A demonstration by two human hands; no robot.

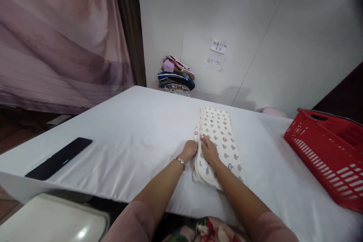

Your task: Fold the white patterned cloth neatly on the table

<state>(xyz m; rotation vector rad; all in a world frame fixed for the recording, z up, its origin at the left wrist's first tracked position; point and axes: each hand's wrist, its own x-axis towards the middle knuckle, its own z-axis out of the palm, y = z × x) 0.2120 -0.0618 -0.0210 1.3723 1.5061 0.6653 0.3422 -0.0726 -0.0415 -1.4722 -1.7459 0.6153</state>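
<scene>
Left of the folded cloth [217,126], touching it, the left hand [190,149] curls, its grip hidden from me; the right hand [210,151] rests unclenched on top; 1 red basket [317,155] stands rightward.

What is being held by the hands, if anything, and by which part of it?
The cloth: the left hand appears to grip its left long edge, about midway along; the right hand lies on top, near that edge.

Cream mushroom-print cloth [219,128], folded in layers, flat, lengthwise on white tabletop [133,121]
</scene>
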